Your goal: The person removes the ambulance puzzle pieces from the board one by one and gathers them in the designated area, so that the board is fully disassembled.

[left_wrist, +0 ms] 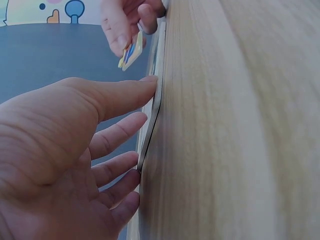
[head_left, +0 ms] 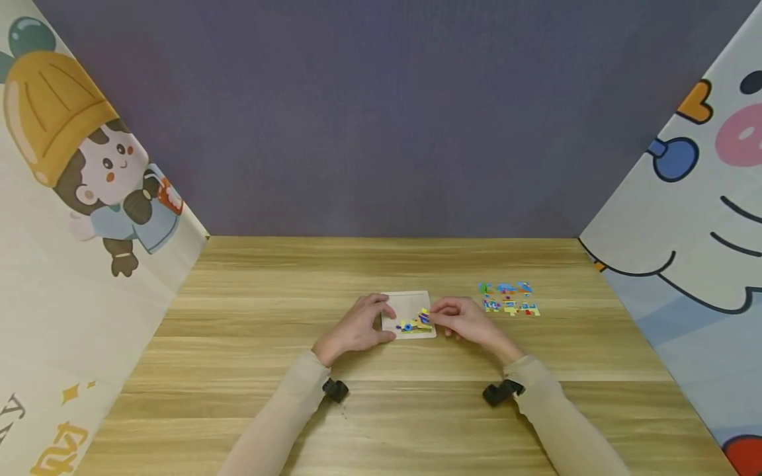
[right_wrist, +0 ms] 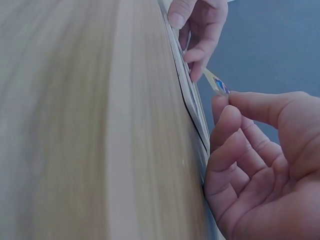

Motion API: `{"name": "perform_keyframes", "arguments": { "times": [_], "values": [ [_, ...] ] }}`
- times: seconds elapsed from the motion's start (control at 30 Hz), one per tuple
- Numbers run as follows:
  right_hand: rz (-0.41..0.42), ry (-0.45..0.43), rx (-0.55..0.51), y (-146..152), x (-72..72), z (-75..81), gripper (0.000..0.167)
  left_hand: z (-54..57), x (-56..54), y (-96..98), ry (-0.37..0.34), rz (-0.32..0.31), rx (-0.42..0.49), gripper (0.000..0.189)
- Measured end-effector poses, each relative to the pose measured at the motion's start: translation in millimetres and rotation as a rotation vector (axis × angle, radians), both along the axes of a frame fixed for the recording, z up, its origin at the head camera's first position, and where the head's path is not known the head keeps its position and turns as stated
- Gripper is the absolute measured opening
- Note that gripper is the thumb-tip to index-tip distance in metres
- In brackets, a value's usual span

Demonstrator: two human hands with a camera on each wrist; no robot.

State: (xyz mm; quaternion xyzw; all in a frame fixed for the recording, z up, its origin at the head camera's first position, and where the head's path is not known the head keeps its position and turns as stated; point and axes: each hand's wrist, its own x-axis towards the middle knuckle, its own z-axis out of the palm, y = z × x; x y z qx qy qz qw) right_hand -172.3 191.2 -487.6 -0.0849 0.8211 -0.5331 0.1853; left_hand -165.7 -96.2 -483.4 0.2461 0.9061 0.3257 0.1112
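Note:
A pale rectangular puzzle board [head_left: 407, 305] lies flat on the table, with several colourful puzzle pieces [head_left: 407, 327] along its near side. My left hand [head_left: 360, 322] rests at the board's left side, thumb by the near corner and fingers extended over the surface. Between thumb and index finger my right hand [head_left: 466, 322] pinches a small puzzle piece [head_left: 424, 317], blue and yellow, over the board's right part. In the right wrist view this puzzle piece [right_wrist: 220, 86] is tilted, raised above the board; the other right fingers are curled below it.
More loose puzzle pieces [head_left: 508, 299] lie in two rough rows on the wooden table [head_left: 268, 297], to the right of the board and beyond the right hand. A dark partition [head_left: 381, 119] stands along the table's back edge, with cartoon-printed panels at both sides.

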Motion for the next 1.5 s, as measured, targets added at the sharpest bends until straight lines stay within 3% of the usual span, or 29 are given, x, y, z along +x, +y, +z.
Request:
{"name": "perform_keyframes", "arguments": {
  "times": [1.5],
  "values": [
    [-0.077,0.018,0.021,78.0,12.2,5.8,0.035,1.7,0.7,-1.0,-0.011,-0.001,-0.001,0.034]
  ]
}}
